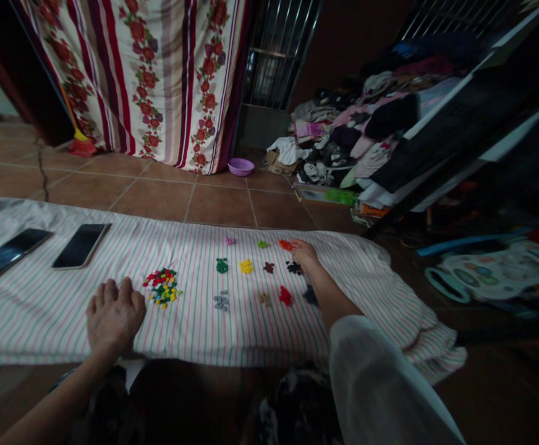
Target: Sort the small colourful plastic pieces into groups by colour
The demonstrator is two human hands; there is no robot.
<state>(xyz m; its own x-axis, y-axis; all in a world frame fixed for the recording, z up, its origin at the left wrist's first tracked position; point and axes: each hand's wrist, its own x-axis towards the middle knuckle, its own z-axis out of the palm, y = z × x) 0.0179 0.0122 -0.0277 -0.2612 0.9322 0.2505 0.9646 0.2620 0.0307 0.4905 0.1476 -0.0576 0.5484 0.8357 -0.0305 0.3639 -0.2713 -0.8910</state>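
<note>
My left hand (115,314) lies palm down on the striped cloth (195,334), fingers stretched out and holding nothing. Just right of it is a mixed heap of small colourful pieces (162,287), too small to name by kind. My right hand (305,254) reaches to the far side of the cloth, its fingertips pressed together at a pile of orange pieces (285,245). Whatever may be between them is hidden. Near that hand sit black pieces (293,267), dark grey pieces (310,295), red pieces (285,295) and light green pieces (263,245).
Further single-colour piles include yellow (246,266), dark green (222,265), brown (268,267), tan (264,299), grey (221,301) and pink (230,241). Two phones (81,246) lie at left. Beyond are a purple basin (240,166), a curtain (167,80) and heaped clothes (343,130).
</note>
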